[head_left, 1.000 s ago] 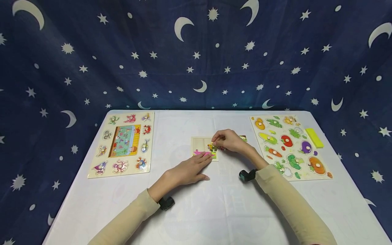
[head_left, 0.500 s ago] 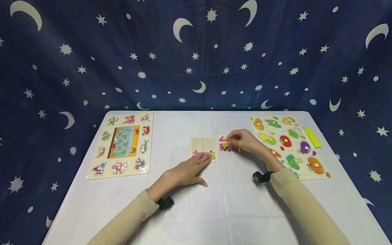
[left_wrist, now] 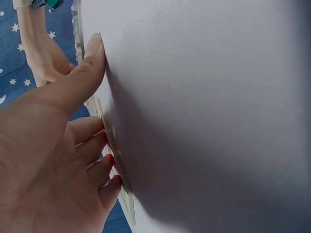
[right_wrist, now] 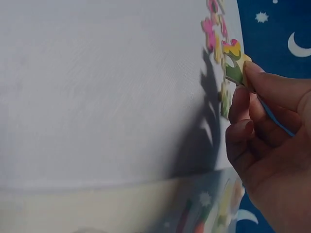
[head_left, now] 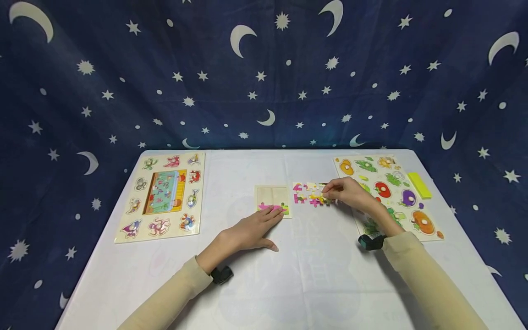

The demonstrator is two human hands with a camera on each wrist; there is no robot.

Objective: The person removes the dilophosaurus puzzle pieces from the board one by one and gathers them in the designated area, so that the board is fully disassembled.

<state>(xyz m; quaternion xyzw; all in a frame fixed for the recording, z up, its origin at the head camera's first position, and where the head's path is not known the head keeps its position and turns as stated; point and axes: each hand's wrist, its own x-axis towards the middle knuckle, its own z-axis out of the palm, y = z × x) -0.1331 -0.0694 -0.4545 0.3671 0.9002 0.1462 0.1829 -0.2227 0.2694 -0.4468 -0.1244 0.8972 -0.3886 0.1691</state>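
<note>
My left hand (head_left: 255, 228) rests with extended fingers on the near edge of a small square wooden puzzle tray (head_left: 270, 186). Pink and green pieces (head_left: 264, 208) lie in the tray's near row, partly under the fingertips. My right hand (head_left: 348, 191) pinches a jigsaw piece (right_wrist: 234, 73) between thumb and fingers; it shows green, yellow and pink. The hand is over the right end of a group of loose jigsaw pieces (head_left: 299, 198), hiding some of them. In the left wrist view, the left fingers (left_wrist: 99, 170) touch the tray's edge, with the thumb spread away.
A sea-animal peg puzzle board (head_left: 191, 227) lies at the left of the white table (head_left: 264, 284). On the right is a vegetable peg puzzle board (head_left: 396, 195), partly behind the right forearm. A yellow block (head_left: 419, 185) lies beside it. Starry dark cloth (head_left: 222, 105) hangs behind.
My right hand has moved right, from over the tray to the right end of the loose pieces, still pinching a piece. My left hand has stayed on the tray.
</note>
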